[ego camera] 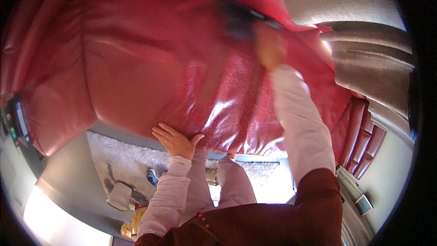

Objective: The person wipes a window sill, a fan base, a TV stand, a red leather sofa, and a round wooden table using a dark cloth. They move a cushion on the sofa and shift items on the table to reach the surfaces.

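Observation:
A wide red leather sofa seat [136,58] fills most of the view, creased and shiny toward its front edge. My left hand [175,141] lies flat on that front edge, palm down, fingers apart, with a ring on one finger. Farther back, my right hand [271,48] reaches across the seat at the end of an outstretched arm. It is blurred by motion and holds a dark, soft-looking cloth [239,20], which lies against the leather. The cloth's exact shape is lost in the blur.
Grey-beige cushions [372,65] lie along the sofa's right and back sides. Below the seat are a shaggy patterned rug [129,157], a pale bin-like container [119,196] and a dark shoe [152,176]. A ribbed red leather armrest [363,136] closes the right end.

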A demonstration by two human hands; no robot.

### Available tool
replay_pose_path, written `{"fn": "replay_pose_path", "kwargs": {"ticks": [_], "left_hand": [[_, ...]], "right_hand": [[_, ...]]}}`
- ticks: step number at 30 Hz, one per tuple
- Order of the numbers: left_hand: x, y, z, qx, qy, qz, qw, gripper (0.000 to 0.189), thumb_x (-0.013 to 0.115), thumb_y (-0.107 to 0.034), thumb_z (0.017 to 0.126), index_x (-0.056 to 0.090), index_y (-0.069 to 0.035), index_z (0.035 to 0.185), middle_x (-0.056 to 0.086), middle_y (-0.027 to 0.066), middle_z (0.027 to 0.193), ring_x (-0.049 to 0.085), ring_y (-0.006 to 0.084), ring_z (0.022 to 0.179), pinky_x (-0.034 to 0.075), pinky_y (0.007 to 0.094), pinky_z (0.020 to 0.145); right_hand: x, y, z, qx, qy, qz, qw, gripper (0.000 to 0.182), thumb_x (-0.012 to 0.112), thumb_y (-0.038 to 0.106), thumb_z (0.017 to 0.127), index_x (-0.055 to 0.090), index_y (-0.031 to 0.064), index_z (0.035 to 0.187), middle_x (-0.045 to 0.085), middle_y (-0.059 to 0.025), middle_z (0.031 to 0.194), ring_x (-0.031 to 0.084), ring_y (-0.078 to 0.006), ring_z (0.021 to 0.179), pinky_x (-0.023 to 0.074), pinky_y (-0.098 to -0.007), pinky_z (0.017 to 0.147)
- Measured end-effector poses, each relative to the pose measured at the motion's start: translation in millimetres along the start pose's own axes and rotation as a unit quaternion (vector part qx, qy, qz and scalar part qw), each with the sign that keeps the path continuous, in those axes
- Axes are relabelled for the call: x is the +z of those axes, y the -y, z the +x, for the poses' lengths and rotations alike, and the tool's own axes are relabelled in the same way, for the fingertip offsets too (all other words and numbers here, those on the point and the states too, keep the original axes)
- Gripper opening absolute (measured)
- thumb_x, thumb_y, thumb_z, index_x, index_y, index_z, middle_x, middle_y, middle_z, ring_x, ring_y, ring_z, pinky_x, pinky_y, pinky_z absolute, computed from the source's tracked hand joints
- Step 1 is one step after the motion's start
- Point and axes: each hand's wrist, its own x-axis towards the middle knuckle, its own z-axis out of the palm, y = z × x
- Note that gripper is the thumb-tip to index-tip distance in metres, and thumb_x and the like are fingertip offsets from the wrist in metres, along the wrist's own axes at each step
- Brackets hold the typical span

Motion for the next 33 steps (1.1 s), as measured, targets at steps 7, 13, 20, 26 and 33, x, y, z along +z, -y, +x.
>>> {"fn": "replay_pose_path", "kwargs": {"ticks": [7, 13, 20, 26, 33], "left_hand": [[5, -6, 6, -0.007, 0.024, 0.025, 0.999, 0.151, 0.052, -0.091, 0.054, 0.000, 0.022, 0.140, 0.004, 0.0489, 0.143, 0.008, 0.0602, 0.137, 0.010, 0.0559, 0.116], [28, -3, 7, 0.007, -0.045, 0.043, 0.998, 0.150, 0.055, -0.089, 0.053, 0.004, 0.022, 0.141, 0.009, 0.0497, 0.142, 0.009, 0.0608, 0.136, 0.011, 0.0564, 0.116], [54, 52, 20, 0.141, -0.034, 0.097, 0.985, 0.116, 0.063, -0.057, 0.080, -0.003, 0.013, 0.146, -0.006, 0.0407, 0.149, -0.003, 0.0608, 0.137, 0.001, 0.0606, 0.114], [21, 104, -37, 0.169, -0.012, -0.253, 0.953, 0.098, 0.073, -0.031, 0.082, 0.012, 0.003, 0.150, 0.011, 0.0358, 0.152, 0.012, 0.0484, 0.143, 0.017, 0.0501, 0.116], [10, 164, -115, 0.121, -0.010, -0.233, 0.965, 0.082, 0.067, -0.027, 0.087, 0.021, 0.003, 0.148, 0.017, 0.0374, 0.149, 0.022, 0.0512, 0.138, 0.027, 0.0492, 0.112]], "right_hand": [[22, -319, -134, 0.241, 0.107, -0.219, 0.939, 0.034, 0.046, 0.020, 0.091, 0.063, 0.0057, 0.117, 0.064, -0.0180, 0.119, 0.061, -0.0321, 0.110, 0.0481, -0.0418, 0.094], [48, 2, -22, 0.055, -0.178, 0.011, 0.982, 0.030, 0.049, 0.022, 0.088, 0.065, 0.0099, 0.110, 0.061, -0.0139, 0.115, 0.056, -0.0311, 0.106, 0.0430, -0.0483, 0.087], [16, 207, -225, -0.153, -0.062, 0.256, 0.952, 0.044, 0.052, 0.021, 0.084, 0.058, 0.0233, 0.128, 0.053, -0.0050, 0.136, 0.051, -0.0282, 0.114, 0.0383, -0.0503, 0.090], [41, -59, -381, 0.221, 0.240, 0.034, 0.945, 0.057, 0.053, 0.017, 0.087, 0.044, 0.0163, 0.143, 0.049, -0.0188, 0.136, 0.048, -0.0385, 0.119, 0.0372, -0.0545, 0.099], [88, -215, -390, 0.373, -0.175, 0.049, 0.910, 0.033, 0.059, 0.029, 0.084, 0.068, 0.0014, 0.101, 0.057, -0.0278, 0.115, 0.050, -0.0463, 0.108, 0.0401, -0.0544, 0.094]]}}
